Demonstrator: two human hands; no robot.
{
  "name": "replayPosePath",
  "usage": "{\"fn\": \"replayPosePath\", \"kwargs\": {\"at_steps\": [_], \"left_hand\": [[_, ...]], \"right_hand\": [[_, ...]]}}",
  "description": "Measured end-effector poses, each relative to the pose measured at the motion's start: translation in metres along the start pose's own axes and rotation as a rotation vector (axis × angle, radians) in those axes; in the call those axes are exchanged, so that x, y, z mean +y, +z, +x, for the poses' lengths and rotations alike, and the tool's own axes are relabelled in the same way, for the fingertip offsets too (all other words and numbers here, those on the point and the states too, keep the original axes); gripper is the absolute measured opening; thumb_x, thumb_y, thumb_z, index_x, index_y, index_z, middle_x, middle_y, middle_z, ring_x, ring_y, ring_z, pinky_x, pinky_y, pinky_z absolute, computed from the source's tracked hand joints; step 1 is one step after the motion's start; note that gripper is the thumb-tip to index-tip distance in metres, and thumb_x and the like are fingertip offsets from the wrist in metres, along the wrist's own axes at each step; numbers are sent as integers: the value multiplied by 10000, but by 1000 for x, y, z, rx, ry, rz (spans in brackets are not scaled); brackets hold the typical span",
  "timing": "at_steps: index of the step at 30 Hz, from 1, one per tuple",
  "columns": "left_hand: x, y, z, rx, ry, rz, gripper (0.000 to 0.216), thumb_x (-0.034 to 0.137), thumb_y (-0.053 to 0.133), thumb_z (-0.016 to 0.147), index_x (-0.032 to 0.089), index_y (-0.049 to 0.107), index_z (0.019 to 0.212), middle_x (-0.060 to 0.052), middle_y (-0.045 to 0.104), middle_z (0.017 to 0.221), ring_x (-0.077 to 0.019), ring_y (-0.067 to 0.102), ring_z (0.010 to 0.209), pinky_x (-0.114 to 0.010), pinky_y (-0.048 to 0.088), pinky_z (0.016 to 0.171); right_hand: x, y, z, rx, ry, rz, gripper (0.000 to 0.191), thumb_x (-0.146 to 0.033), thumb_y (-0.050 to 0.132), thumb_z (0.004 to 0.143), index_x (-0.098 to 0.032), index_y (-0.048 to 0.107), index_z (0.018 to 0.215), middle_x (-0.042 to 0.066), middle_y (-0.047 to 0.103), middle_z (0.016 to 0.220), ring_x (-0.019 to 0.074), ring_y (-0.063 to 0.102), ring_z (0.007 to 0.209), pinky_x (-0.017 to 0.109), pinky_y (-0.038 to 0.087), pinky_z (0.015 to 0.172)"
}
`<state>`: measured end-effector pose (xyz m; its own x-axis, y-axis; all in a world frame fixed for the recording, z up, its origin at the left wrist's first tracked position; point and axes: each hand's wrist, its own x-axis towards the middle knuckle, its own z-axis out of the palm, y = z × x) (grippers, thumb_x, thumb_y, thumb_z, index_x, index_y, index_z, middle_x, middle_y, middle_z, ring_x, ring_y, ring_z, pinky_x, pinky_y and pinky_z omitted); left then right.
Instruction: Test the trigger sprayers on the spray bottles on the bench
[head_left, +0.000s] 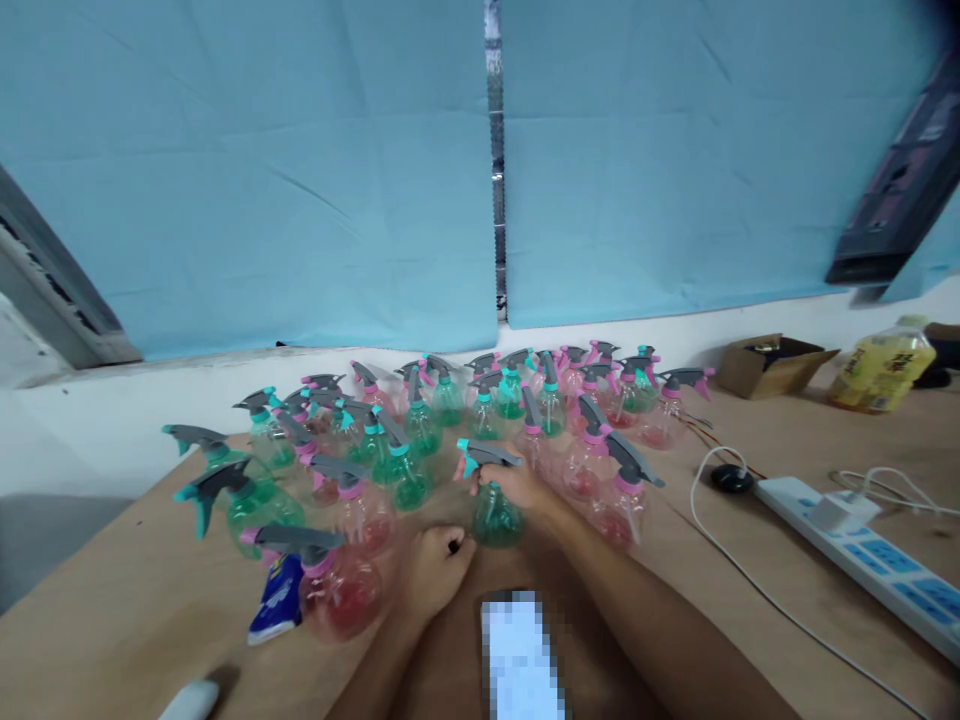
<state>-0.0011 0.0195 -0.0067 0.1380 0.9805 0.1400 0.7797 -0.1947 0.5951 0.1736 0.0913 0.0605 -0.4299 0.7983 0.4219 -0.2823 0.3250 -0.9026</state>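
Observation:
My right hand (519,482) is closed around the neck of a green spray bottle (498,518) with a grey and turquoise trigger head, upright over the table. Beside it on the left, my left hand (441,562) is curled into a fist. A small dark spot shows between its thumb and fingers, too small to name. Around both hands stand several round clear spray bottles, some green with turquoise trims, others pink with pink trims. Nearest my left hand are a pink spray bottle (343,592) and another pink one (365,518) behind it.
A phone (521,650) lies in front of me. Right of the bottles are a power strip (862,560) with white cables, a black round object (731,478), a cardboard box (766,370) and a yellow-labelled bottle (881,370). A blue packet (277,598) lies at left.

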Motion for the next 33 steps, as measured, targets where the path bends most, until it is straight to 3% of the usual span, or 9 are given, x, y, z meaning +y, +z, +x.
{"fn": "replayPosePath", "kwargs": {"at_steps": [5, 13, 22, 28, 33], "left_hand": [[0, -1, 0, 3, -1, -24, 333, 289, 472, 829, 172, 456, 517, 46, 426, 512, -107, 413, 548, -255, 208, 548], [-2, 1, 1, 0, 6, -15, 347, 297, 468, 845, 173, 442, 522, 48, 412, 527, -105, 417, 551, -257, 193, 542], [-1, 1, 0, -2, 2, -28, 342, 302, 474, 840, 177, 453, 523, 46, 432, 527, -109, 430, 558, -251, 218, 552], [2, 0, 0, 3, -3, -22, 334, 290, 469, 832, 181, 432, 518, 48, 419, 521, -105, 408, 546, -250, 212, 549], [3, -1, 0, 5, 2, -18, 341, 300, 462, 832, 182, 425, 514, 42, 414, 519, -108, 406, 544, -253, 208, 550]], "right_hand": [[-1, 4, 0, 11, 25, 5, 245, -147, 496, 626, -196, 698, 756, -6, 669, 690, 140, 592, 573, 258, 481, 579], [0, 1, 1, -17, -19, -71, 398, -135, 473, 632, -232, 719, 929, -10, 724, 767, 162, 623, 619, 290, 511, 650], [8, 1, 2, 11, -4, 47, 326, -108, 509, 644, -205, 711, 880, -11, 701, 720, 145, 616, 575, 253, 488, 572], [1, 1, 2, 4, -15, -41, 381, -141, 493, 642, -231, 715, 939, -19, 716, 740, 165, 642, 621, 287, 529, 642], [7, 1, 3, -3, -3, 1, 332, -122, 487, 637, -208, 720, 857, -12, 701, 728, 144, 614, 590, 260, 495, 604]]}}
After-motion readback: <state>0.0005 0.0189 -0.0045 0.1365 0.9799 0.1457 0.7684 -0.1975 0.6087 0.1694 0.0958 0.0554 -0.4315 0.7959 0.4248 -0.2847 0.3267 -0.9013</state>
